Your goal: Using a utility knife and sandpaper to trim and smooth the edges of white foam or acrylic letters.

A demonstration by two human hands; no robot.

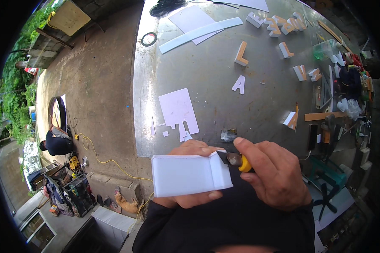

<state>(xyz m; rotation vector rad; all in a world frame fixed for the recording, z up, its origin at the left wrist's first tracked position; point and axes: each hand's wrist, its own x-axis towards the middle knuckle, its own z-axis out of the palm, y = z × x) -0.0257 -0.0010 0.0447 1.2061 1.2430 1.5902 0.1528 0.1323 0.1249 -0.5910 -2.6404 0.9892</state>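
Note:
My left hand is closed around a white, shallow, box-like piece with raised edges, its fingers along the far side and the thumb along the near side. A raised white strip crosses this piece near its right end. In my right hand is a yellow-handled tool with a short metal blade, which meets the right end of the white piece; the tip's exact contact is hard to make out. Just beyond the hands, a small dark, shiny square lies on the metal table.
Cut white sheet and scraps lie left of centre. Letter-shaped blocks stand toward the back and right. A tape roll sits near the left edge, tools and clutter at right. On the floor are a yellow cord and a crouching person.

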